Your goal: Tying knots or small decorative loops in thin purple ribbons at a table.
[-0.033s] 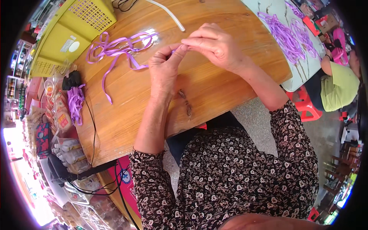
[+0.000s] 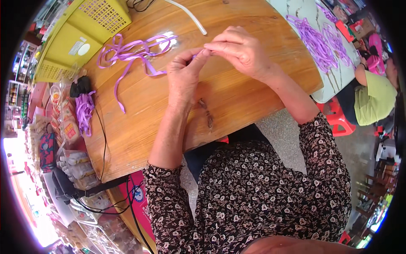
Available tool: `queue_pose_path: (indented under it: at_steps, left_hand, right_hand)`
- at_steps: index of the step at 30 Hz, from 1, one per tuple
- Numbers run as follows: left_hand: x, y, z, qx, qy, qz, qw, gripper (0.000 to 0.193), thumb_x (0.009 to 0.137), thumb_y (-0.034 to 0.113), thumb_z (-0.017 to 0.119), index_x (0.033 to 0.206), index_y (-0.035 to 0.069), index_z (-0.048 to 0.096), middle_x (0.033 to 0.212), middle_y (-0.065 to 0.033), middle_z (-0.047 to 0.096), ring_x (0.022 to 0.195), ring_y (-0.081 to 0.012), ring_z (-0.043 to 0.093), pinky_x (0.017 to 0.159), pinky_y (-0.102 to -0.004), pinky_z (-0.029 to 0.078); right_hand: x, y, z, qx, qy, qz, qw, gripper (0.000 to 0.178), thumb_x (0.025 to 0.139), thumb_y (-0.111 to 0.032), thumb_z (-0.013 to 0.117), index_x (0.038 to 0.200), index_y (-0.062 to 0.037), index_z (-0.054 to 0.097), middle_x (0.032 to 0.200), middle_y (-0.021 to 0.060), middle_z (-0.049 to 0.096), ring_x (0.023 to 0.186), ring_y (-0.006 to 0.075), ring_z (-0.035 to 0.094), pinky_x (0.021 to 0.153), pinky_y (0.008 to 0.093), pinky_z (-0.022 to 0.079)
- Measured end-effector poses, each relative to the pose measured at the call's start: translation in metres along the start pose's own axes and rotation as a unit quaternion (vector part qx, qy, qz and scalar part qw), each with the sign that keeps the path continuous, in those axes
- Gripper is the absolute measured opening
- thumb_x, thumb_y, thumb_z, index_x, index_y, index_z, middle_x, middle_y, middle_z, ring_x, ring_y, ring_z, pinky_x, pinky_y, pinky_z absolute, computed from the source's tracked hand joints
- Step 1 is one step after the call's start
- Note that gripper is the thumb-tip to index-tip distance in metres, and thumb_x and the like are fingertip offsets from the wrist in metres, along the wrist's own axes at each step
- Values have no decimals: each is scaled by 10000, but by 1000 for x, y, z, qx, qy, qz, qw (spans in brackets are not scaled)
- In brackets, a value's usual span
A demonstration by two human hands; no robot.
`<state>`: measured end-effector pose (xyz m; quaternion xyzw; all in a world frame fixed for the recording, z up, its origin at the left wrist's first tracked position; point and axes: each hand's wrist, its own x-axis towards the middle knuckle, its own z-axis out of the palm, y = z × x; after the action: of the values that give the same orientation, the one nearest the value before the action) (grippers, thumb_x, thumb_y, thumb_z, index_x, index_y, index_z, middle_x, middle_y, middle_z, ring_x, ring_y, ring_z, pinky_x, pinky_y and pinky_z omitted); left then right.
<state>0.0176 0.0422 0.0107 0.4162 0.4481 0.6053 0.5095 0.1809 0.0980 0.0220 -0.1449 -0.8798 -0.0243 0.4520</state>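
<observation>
Over the wooden table, my left hand is closed on a flat purple ribbon. A bit of purple shows between its thumb and fingers. From beside this hand the ribbon runs left into loose loops on the tabletop, and one tail curves toward me. My right hand is closed in a pinch, its fingertips touching the tip of my left thumb. Whatever lies between those fingertips is too small and covered to make out.
A yellow plastic crate stands at the far left of the wooden table. A clear tube lies beyond my hands. More purple ribbon is heaped on a marble-patterned table at right, where a person sits near a red stool.
</observation>
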Motion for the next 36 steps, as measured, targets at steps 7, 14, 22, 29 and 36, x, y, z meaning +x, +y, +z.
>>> queue_pose_path:
  at_steps: [7, 14, 22, 29, 36]
  left_hand:
    - [1, -7, 1, 85, -48, 104, 990, 156, 854, 138, 633, 861, -13, 672, 681, 41, 567, 620, -37, 457, 538, -199, 380]
    - [5, -7, -5, 105, -53, 75, 990, 119, 822, 112, 658, 832, -6, 669, 661, 33, 564, 602, -35, 452, 523, -202, 375]
    - [3, -3, -1, -143, -93, -53, 984, 39, 819, 79, 655, 835, 45, 645, 685, 25, 583, 532, -25, 426, 462, -180, 326]
    - [0, -3, 4, -207, -46, -24, 977, 46, 834, 74, 640, 866, 49, 617, 698, 25, 593, 513, -8, 403, 433, -166, 294]
    - [-2, -2, 0, -163, -13, -28, 986, 96, 829, 81, 653, 916, 40, 645, 723, 42, 584, 529, 1, 386, 439, -161, 286]
  right_hand:
    - [-4, -3, -8, 46, -18, 119, 992, 167, 737, 11, 671, 898, -35, 667, 797, 60, 616, 710, 189, 578, 595, 274, 468]
    - [-3, -7, -22, 88, -114, 179, 973, 74, 769, 3, 654, 838, -4, 630, 770, 46, 587, 709, 150, 561, 596, 259, 438]
    - [-16, -6, -10, 583, -51, 428, 689, 154, 844, -33, 591, 983, 4, 646, 894, 41, 620, 815, 114, 555, 699, 233, 435]
    - [-13, -5, 5, 653, 29, 423, 628, 265, 869, -47, 556, 1124, 8, 600, 970, 63, 628, 883, 134, 576, 817, 250, 436]
    - [4, -12, 10, 305, 11, 273, 912, 248, 829, 38, 576, 1059, -21, 647, 900, 37, 623, 851, 137, 581, 742, 246, 471]
